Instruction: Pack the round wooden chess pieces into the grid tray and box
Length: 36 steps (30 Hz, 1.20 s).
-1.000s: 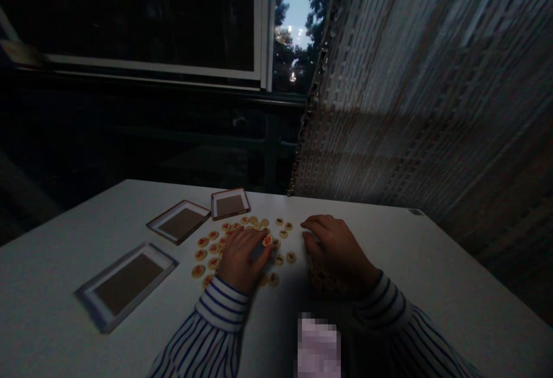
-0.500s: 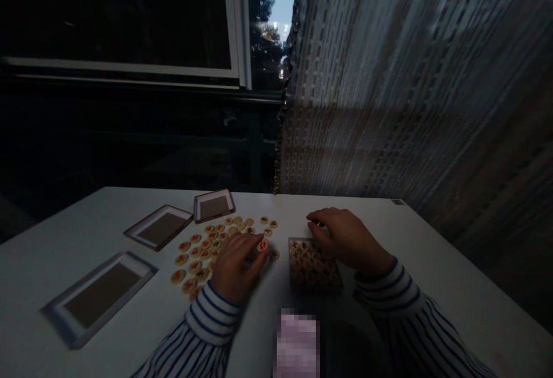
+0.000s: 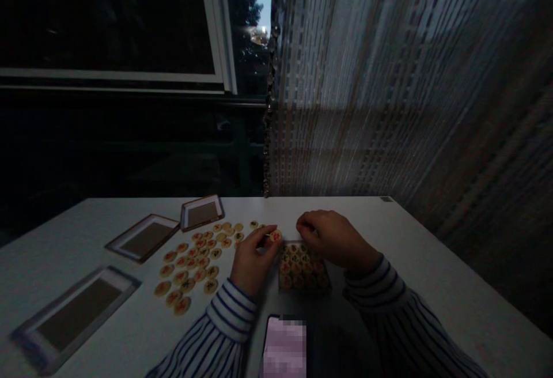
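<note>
Between the thumb and fingers of my left hand [image 3: 254,257] is a round Chinese chess piece [image 3: 275,236] with a red character, held just off the near-left of an open box [image 3: 305,290]. Rows of chess pieces [image 3: 302,265] with red and black characters fill that box. My right hand [image 3: 339,239] hovers at the box's far right corner, its fingers curled in toward the thumb; whether anything is in them is hidden. Left of my left hand, many loose chess pieces [image 3: 190,263] lie spread on the white table [image 3: 228,332].
Three shallow framed trays or lids, a near one [image 3: 80,314], a middle one [image 3: 142,237] and a far one [image 3: 201,212], lie at the left. A phone [image 3: 285,346] is at the front edge. A bead curtain [image 3: 367,107] hangs behind the table beside a window.
My left hand has carried the chess piece right, away from the loose pieces and up to the box. The fingers of my right hand have curled closer together. The view has turned slightly right.
</note>
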{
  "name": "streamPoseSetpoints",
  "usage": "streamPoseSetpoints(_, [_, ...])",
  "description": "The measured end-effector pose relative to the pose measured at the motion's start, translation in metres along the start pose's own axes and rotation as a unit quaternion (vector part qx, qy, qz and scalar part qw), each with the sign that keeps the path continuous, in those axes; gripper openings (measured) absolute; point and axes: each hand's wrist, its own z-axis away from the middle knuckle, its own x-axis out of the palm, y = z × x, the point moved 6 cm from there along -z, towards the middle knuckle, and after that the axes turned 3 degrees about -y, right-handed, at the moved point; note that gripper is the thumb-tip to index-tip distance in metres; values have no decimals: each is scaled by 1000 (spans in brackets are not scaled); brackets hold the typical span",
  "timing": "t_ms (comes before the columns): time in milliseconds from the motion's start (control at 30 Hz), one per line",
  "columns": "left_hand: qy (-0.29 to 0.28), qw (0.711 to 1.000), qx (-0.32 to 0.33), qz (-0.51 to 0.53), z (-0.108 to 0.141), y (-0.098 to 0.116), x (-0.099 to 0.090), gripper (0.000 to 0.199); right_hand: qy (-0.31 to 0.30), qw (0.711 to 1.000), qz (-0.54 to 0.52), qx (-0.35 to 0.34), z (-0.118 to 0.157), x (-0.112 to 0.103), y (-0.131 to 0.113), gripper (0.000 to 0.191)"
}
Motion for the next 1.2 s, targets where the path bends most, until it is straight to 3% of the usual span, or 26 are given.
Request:
streamPoseSetpoints(333, [4,995,-79,65,24,-24,18,24,-92,995,-15,-24,-4,28,-5,20])
streamPoseSetpoints(567, [4,976,-118,183,23,-31,21,24,-109,992,-32,-56,-5,41,-13,21])
streamPoseSetpoints(867, [-11,970,-125,206,25,-19,20,23,-109,989,-91,-43,-8,44,-13,21])
streamPoseSetpoints(1200, [-3,955,-187,232,26,-33,22,24,-92,987,-112,-67,-9,47,-12,20])
